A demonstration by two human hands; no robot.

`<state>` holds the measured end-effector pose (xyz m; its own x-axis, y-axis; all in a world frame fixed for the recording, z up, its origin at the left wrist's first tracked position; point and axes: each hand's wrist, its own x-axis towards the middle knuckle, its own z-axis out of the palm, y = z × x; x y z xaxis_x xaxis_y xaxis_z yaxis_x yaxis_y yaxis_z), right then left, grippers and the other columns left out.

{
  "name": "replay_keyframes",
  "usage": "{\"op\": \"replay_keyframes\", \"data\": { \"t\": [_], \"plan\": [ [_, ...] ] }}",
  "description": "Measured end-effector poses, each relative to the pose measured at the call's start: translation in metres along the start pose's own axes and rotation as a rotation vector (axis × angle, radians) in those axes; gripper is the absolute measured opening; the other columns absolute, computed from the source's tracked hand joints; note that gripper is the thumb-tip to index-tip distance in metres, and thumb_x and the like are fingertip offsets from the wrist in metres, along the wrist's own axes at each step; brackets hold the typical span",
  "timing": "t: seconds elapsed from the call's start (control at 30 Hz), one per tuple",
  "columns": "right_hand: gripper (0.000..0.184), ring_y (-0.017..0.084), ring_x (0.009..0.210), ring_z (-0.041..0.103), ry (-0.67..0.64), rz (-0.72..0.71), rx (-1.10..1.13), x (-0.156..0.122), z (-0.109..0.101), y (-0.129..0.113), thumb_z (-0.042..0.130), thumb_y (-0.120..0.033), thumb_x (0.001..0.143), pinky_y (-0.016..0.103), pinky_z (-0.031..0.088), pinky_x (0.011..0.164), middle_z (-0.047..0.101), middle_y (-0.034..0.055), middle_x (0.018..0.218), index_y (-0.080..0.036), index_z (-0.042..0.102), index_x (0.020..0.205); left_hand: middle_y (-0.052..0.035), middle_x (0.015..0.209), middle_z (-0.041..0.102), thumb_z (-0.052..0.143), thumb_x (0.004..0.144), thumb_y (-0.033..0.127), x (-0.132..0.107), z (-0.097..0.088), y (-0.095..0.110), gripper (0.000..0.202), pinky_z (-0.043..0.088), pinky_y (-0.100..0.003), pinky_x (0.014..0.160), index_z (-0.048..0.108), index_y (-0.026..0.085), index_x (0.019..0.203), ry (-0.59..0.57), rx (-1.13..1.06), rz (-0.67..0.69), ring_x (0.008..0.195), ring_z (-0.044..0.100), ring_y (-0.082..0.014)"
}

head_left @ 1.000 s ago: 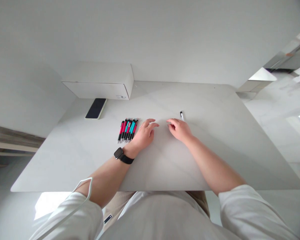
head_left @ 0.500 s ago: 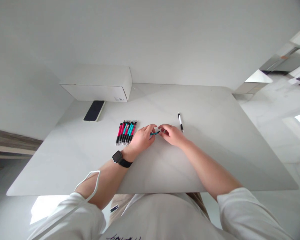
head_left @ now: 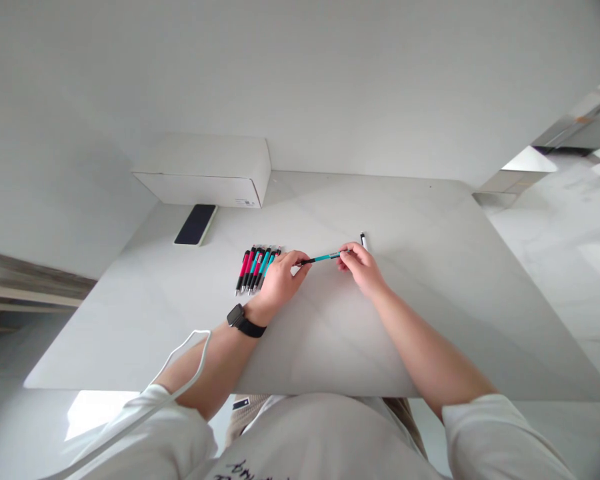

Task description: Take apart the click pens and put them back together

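A teal pen [head_left: 326, 257] with a black grip is stretched between my two hands, just over the table. My left hand [head_left: 284, 273] pinches its black grip end, and my right hand [head_left: 362, 268] pinches the other end, hiding its tip. Just left of my left hand lies a row of several red and teal pens [head_left: 253, 268], side by side with their tips toward me; my hand covers part of the row. Beyond my right hand lies a white and black pen [head_left: 363, 239], its lower part hidden by the hand.
A long white box [head_left: 200, 189] stands at the back left of the white table [head_left: 430, 320], against the wall. In front of it lies a dark-screened phone [head_left: 196, 225]. A white cable [head_left: 200, 360] loops over my left forearm.
My right hand has moved right, away from my left hand, and more of the teal pen now shows between them. The view has shifted slightly. The white pen is now partly covered.
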<state>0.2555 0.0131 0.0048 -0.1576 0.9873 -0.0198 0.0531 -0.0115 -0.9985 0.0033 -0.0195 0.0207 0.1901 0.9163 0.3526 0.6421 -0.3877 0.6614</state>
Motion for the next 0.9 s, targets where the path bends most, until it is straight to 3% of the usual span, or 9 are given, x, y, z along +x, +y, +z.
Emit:
{"op": "replay_keyframes", "data": {
  "t": [0.23, 0.43, 0.6, 0.77, 0.9],
  "plan": [
    [0.042, 0.014, 0.071, 0.068, -0.029, 0.118, 0.208, -0.002, 0.006, 0.003, 0.077, -0.062, 0.085, 0.026, 0.053, 0.066, 0.074, 0.0013, 0.085, -0.025, 0.066, 0.1, -0.0035, 0.095, 0.076, 0.065, 0.097, 0.039, 0.0, 0.0, -0.001, 0.017, 0.057, -0.035, 0.084, 0.07, 0.023, 0.1, 0.005, -0.087, -0.075, 0.088, 0.07, -0.0198],
    [0.043, 0.016, 0.075, 0.068, 0.03, -0.008, 0.115, -0.002, 0.007, 0.002, 0.077, -0.061, 0.085, 0.031, 0.056, 0.071, 0.074, 0.0023, 0.085, -0.024, 0.066, 0.105, -0.0007, 0.083, 0.076, 0.057, 0.102, 0.04, 0.003, 0.002, -0.002, 0.024, 0.053, -0.03, 0.071, 0.071, 0.023, 0.091, -0.085, -0.124, -0.153, 0.074, 0.068, -0.0163],
    [0.041, 0.016, 0.079, 0.068, -0.008, -0.045, 0.099, -0.002, 0.006, 0.002, 0.076, -0.059, 0.087, 0.032, 0.057, 0.075, 0.074, 0.0025, 0.089, -0.025, 0.067, 0.107, -0.0032, 0.101, 0.078, 0.07, 0.094, 0.039, 0.003, 0.007, -0.008, 0.027, 0.056, -0.034, 0.087, 0.069, 0.024, 0.116, -0.024, -0.134, -0.098, 0.092, 0.071, -0.0192],
    [0.04, 0.017, 0.082, 0.069, -0.029, -0.043, 0.106, -0.003, 0.004, 0.0, 0.075, -0.06, 0.087, 0.031, 0.057, 0.075, 0.075, 0.0028, 0.094, -0.026, 0.067, 0.107, -0.0033, 0.095, 0.077, 0.066, 0.096, 0.038, 0.004, 0.007, -0.009, 0.016, 0.057, -0.036, 0.086, 0.072, 0.024, 0.101, -0.053, -0.1, -0.087, 0.089, 0.07, -0.0199],
    [0.046, 0.014, 0.064, 0.063, -0.04, 0.032, 0.028, -0.003, 0.002, 0.0, 0.069, -0.069, 0.088, 0.027, 0.052, 0.061, 0.073, 0.0018, 0.083, -0.025, 0.068, 0.104, -0.0036, 0.097, 0.077, 0.067, 0.096, 0.034, 0.004, 0.006, -0.007, 0.013, 0.057, -0.036, 0.088, 0.072, 0.023, 0.101, -0.012, -0.092, -0.066, 0.091, 0.07, -0.0199]
  ]
}}
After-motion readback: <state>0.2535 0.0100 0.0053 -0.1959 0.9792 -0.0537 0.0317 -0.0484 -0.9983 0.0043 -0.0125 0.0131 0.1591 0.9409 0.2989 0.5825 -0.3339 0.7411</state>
